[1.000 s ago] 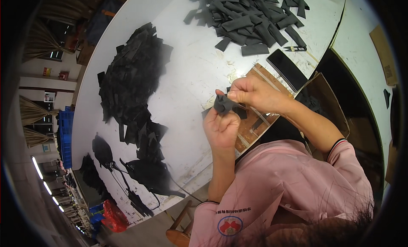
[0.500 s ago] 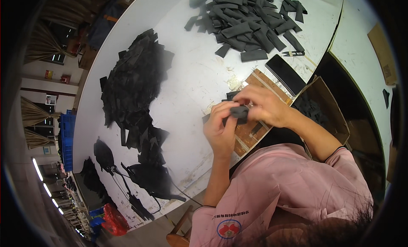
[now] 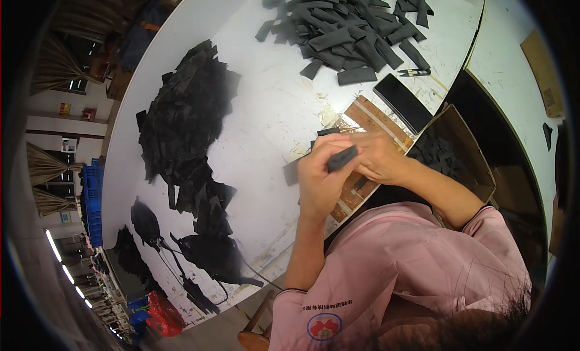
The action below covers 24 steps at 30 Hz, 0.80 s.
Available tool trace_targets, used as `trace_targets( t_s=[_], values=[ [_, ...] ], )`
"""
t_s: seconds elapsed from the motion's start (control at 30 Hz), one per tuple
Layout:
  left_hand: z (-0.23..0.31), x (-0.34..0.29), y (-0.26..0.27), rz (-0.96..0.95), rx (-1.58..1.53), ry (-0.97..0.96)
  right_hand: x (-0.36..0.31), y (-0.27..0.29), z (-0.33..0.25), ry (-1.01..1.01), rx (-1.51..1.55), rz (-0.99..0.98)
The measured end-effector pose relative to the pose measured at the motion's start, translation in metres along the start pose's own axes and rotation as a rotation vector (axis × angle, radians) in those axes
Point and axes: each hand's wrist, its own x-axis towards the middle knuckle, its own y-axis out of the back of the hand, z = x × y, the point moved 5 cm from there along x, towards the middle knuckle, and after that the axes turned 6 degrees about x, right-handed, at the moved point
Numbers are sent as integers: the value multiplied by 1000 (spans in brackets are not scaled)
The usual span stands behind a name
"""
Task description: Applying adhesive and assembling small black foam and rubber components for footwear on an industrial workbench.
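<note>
Both hands clasp one dark strip (image 3: 342,158) just above the table edge, left hand (image 3: 318,180) curled under, right hand (image 3: 376,159) pinching from the side, with a black scrap pile (image 3: 187,121) left, grey strips (image 3: 350,24) beyond, cardboard box (image 3: 459,151) right.

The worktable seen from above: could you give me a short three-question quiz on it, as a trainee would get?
1. True or false: both hands hold one small dark strip.
2. Which pile lies nearer the left hand: A, black scraps, or B, folded grey strips?
3. What flat black thing lies beside the cardboard box?

Key: 1 true. 2 A. 3 A phone, below the small snips. The right hand meets the left over the table.
</note>
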Motion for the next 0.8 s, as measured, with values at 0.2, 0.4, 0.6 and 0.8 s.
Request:
trace_targets(
  t_s=[0.2,0.4,0.6,0.8],
  values=[
    [-8,2,-2,22,-47,155,-5,-11,15,-114,142,-98],
    [-13,1,-6,-45,161,13,-12,-21,26,-69,148,33],
    [21,-12,6,235,-274,-127,3,1,7,-97,-30,-94],
    [-13,-23,20,309,-831,-62,14,11,-7,20,-140,-97]
  ],
)
